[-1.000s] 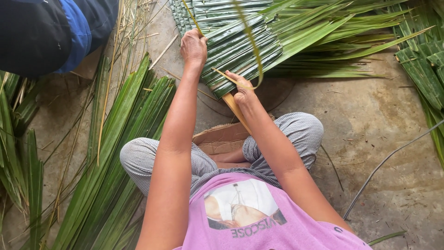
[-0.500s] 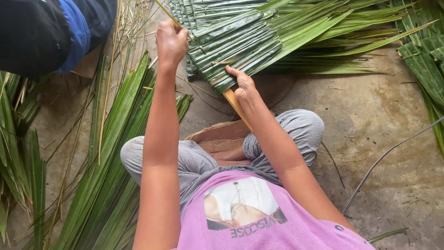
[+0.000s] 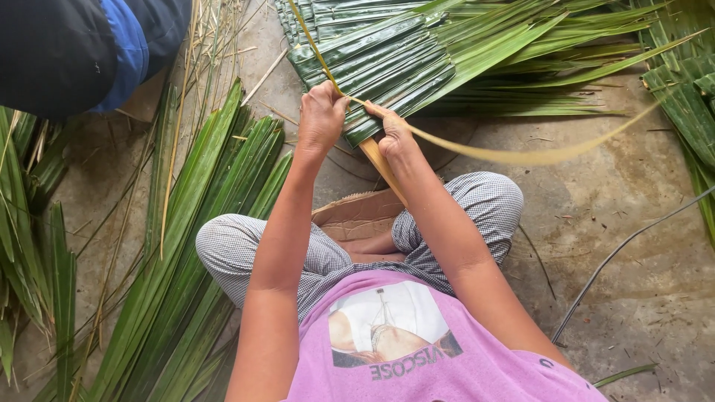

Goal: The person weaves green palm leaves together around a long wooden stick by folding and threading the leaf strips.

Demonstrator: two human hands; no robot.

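A panel of folded green palm leaves (image 3: 387,67) lies on the concrete floor in front of me, strung on a pale wooden slat (image 3: 380,167). My left hand (image 3: 322,119) is closed on a thin yellowish strip (image 3: 521,155) at the panel's near edge. The strip runs up across the leaves and also whips out to the right, blurred. My right hand (image 3: 392,135) grips the near corner of the panel where the slat comes out. I sit cross-legged in checked trousers.
Loose long green palm leaves (image 3: 186,246) lie in a pile at my left. More leaves (image 3: 681,97) lie at the far right. A flattened piece of cardboard (image 3: 357,219) is under my legs. Another person's dark and blue clothing (image 3: 82,52) is at the top left.
My left hand came back from the upper left to the panel's near edge, next to my right hand. The thin strip now swings out to the right. My right hand stayed put.
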